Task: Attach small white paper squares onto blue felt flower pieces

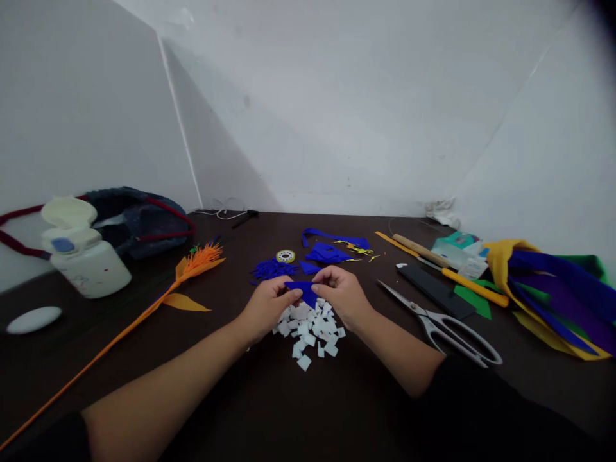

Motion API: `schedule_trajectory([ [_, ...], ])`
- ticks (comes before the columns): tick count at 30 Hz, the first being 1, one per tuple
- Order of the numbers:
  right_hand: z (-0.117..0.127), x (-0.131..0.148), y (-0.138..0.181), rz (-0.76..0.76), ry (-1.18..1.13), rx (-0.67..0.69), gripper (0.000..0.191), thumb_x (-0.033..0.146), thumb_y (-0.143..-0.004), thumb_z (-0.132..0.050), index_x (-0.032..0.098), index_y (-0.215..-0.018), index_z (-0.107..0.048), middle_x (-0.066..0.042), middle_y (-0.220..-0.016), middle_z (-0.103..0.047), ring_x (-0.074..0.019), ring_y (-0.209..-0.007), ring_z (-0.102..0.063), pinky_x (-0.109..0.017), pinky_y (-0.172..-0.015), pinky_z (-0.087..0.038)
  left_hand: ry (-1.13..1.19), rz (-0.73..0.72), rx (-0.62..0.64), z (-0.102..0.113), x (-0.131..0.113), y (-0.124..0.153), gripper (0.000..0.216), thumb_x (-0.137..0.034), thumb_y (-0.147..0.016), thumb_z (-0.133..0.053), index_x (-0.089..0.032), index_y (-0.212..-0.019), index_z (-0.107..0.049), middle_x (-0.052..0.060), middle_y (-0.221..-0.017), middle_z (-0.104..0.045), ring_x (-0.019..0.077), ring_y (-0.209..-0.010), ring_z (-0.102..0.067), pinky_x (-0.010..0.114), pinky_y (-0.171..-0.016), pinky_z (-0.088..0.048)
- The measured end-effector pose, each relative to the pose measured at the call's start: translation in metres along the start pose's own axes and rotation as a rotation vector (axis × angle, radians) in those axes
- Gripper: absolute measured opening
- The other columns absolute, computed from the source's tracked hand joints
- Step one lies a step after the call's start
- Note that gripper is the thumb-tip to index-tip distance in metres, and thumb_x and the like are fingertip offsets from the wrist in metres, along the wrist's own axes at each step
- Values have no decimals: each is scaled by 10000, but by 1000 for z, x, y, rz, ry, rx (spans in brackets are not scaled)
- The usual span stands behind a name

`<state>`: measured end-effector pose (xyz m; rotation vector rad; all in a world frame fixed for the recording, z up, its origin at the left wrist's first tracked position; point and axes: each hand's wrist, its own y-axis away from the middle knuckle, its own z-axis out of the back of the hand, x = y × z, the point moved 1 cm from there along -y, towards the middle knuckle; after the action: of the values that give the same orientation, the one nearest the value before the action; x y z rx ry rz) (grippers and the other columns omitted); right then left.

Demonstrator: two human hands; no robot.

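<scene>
Between my two hands a blue paper piece (308, 292) is stretched, its lower part tapering to a point. My left hand (267, 305) pinches its left corner, and my right hand (342, 296) pinches the right one. Under it lies a heap of small white squares (308, 330). Just beyond are a pile of thin blue strips (273, 269), a round yellow-and-white disc (285, 256) and several blue paper pieces (327, 252) with yellow twisted bits (363, 251).
Scissors (433, 317), a black flat bar (433, 289) and a yellow cutter (474, 287) lie at right, beside coloured sheets (553, 301). An orange paper flower (199, 260), a white bottle (89, 263), a white oval object (34, 319) and a dark bag (158, 218) are at left.
</scene>
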<state>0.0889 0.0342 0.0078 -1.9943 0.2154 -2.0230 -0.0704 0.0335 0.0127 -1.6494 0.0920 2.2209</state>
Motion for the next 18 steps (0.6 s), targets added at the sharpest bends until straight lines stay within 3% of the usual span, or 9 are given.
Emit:
schedule_trajectory([
  [7, 2, 2, 1, 61, 76, -49, 65, 174, -632, -580, 179, -687, -546, 20, -610, -531, -99, -539, -483, -251, -525, -416, 11, 2, -42, 1, -7, 3, 148, -283, -716, -517, -157, -644, -540, -17, -585, -553, 112, -565, -489, 242, -575, -383],
  [12, 6, 10, 3, 385, 327, -44, 53, 146, -653, -567, 199, -657, -566, -13, -769, -528, -134, -710, -519, -292, -640, -443, -31, -24, -86, 4, -6, 3, 151, -287, -713, -522, -155, -641, -534, -18, -586, -542, 108, -564, -468, 237, -564, -369],
  [18, 1, 15, 14, 632, 554, 155, 179, 84, -682, -489, 237, -733, -565, -15, -904, -582, -162, -875, -524, -358, -803, -419, 60, -80, -65, 6, -1, 1, 112, -262, -720, -525, -156, -718, -561, -8, -659, -561, 118, -638, -490, 255, -637, -384],
])
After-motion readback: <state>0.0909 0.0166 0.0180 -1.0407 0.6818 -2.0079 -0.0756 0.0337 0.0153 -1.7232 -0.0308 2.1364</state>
